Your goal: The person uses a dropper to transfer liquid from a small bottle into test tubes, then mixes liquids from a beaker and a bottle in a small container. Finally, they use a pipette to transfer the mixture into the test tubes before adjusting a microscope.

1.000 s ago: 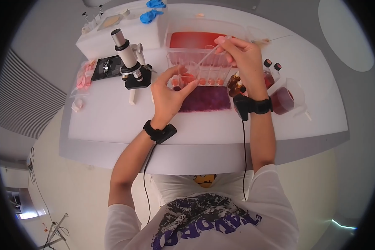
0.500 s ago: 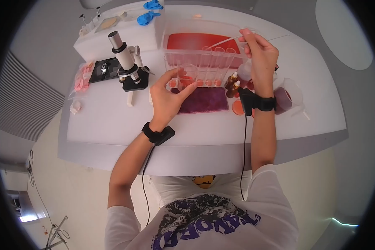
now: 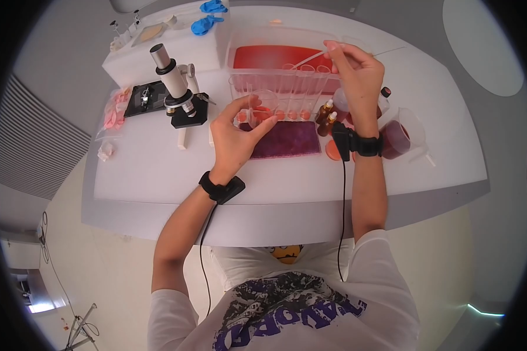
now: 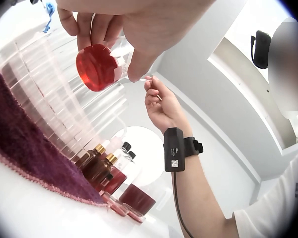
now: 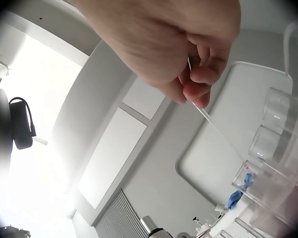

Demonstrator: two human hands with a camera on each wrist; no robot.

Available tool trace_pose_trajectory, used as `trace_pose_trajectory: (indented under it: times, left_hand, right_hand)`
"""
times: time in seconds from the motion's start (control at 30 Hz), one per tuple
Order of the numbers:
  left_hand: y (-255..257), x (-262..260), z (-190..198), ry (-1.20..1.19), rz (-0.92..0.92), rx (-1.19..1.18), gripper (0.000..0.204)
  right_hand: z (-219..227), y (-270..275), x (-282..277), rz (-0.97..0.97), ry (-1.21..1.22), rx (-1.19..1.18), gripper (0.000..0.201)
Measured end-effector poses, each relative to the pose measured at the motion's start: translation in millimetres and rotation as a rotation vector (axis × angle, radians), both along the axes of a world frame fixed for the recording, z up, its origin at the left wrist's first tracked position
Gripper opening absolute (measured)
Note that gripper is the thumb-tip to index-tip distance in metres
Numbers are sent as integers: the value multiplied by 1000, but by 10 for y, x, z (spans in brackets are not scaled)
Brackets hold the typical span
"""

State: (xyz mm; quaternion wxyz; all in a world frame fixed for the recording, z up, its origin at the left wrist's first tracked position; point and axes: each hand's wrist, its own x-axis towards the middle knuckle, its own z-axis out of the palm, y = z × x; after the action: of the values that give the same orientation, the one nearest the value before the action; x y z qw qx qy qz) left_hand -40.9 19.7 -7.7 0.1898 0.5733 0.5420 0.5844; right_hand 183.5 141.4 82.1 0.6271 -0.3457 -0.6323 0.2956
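Note:
Fingers and thumb of the left hand [image 3: 234, 137] grip a clear glass vessel, which shows red liquid [image 4: 95, 69] in the left wrist view. It is held in front of the left part of a row of clear test tubes [image 3: 304, 88] with red at their bottoms. Up and to the right, the right hand [image 3: 360, 76] pinches a thin clear dropper or rod [image 5: 218, 130]. The rod slants down to the left, its tip at the mouth of one tube [image 5: 246, 177]. Whether liquid is inside the rod I cannot tell.
A purple cloth [image 3: 287, 140] lies before the tubes, a red-filled tub [image 3: 263, 57] behind. The microscope [image 3: 181, 93] stands left. Brown dropper bottles [image 3: 327, 121], an orange-red disc [image 3: 332, 150] and a beaker of dark red liquid [image 3: 396, 140] stand or lie right.
The right hand has swung right with the rod, then slightly back left; the rod's tip has gone from near the left hand's vessel to a tube mouth. The left hand has barely moved.

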Motion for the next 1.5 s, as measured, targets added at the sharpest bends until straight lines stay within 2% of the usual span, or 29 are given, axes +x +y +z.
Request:
trace_pose_trajectory:
  times: [0.2,0.33,0.43,0.5,0.53,0.63,0.67,0.73,0.77,0.83,0.87,1.07,1.33,1.5]
  left_hand:
    - [-10,-2,5,28,11,3,53]
    - [10,-17,-43,5,2,10,53]
    - [16,-26,-56,28,23,22,53]
    - [29,-29,-83,52,21,31,53]
    - [27,-25,-82,52,21,30,53]
    - [10,-13,-59,81,51,67,53]
    - [6,-9,-49,107,76,104,52]
    - [-9,-3,-8,132,103,142,52]
    - [-24,5,19,158,120,157,52]
    - [-32,7,28,183,139,171,52]
    - [-27,5,19,185,139,177,52]
    - [-25,7,10,190,151,186,53]
    - [-6,6,-47,165,128,171,53]
    - [-6,3,-41,158,102,153,53]
  right_hand:
    - [-63,66,-32,3,-15,88,24]
    - [56,-69,-18,-2,-41,47,23]
    - [171,-209,-49,46,53,6,22]
    - [202,-281,-65,209,17,12,20]
    - [204,-330,-104,209,17,12,20]
    - [165,-426,-240,416,-162,-113,19]
    - [173,-460,-268,415,-161,-113,19]
    - [237,-560,-333,390,-340,-314,20]
    - [211,-535,-335,391,-340,-314,20]
    - [116,-448,-335,329,-479,-116,25]
    - [82,-423,-330,330,-480,-116,25]
    - [-27,-330,-347,313,-258,-61,29]
    - [48,-284,-217,180,-188,-281,36]
    - [-3,-117,-73,155,-78,-318,32]
